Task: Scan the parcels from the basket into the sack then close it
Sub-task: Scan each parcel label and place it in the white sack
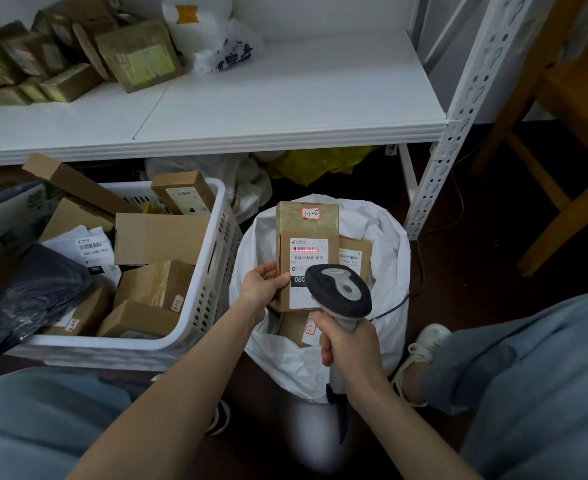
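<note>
My left hand (263, 284) grips the lower left edge of a brown cardboard parcel (307, 230), holding it upright over the open white sack (387, 244). A red scan line lies across the barcode on its white label. My right hand (349, 344) grips the handle of a grey and black barcode scanner (339, 289), whose head points at that label. At least two brown parcels lie inside the sack beneath the held one. The white slatted basket (216, 258) at left holds several cardboard parcels, a white mailer and a dark plastic bag.
A white metal shelf (285, 98) stands behind, with several brown parcels at its back left and a white plastic bag. Yellow and white bags lie under it. A wooden chair (562, 140) stands at right. My knees in blue jeans flank the sack.
</note>
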`<action>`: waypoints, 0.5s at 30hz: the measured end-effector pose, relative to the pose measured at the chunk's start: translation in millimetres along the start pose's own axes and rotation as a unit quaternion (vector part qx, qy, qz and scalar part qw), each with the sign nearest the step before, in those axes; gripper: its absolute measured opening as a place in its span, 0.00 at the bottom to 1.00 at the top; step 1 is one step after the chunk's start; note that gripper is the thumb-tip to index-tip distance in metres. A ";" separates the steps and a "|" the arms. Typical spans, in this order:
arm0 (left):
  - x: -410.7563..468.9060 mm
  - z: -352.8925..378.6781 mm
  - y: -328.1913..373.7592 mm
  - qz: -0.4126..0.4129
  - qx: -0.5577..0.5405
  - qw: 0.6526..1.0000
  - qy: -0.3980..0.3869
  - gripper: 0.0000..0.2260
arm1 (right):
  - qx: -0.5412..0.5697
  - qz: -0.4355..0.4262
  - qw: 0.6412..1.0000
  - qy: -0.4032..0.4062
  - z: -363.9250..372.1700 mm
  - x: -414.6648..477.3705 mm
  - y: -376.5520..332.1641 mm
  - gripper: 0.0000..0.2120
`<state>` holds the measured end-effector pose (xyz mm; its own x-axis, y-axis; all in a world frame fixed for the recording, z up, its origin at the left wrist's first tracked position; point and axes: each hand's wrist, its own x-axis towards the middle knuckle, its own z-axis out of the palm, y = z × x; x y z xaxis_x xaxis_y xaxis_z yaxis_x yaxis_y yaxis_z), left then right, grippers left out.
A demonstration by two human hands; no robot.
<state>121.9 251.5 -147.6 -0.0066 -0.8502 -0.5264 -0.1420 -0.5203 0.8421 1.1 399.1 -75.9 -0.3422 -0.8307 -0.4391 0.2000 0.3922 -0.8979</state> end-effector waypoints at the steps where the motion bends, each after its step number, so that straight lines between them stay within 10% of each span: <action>1: 0.7 0.1 -0.5 0.000 0.000 1.000 -0.001 0.20 | -0.003 0.002 1.000 0.000 -0.2 0.4 0.9 0.19; 15: 6.3 0.7 -5.6 -0.005 0.004 1.000 -0.006 0.21 | -0.020 -0.004 1.000 0.006 0.0 5.3 7.4 0.20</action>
<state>122.0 249.1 -155.7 -0.0180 -0.8441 -0.5358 -0.1493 -0.5277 0.8362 0.8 397.6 -84.9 -0.3556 -0.8292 -0.4313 0.1609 0.4002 -0.9022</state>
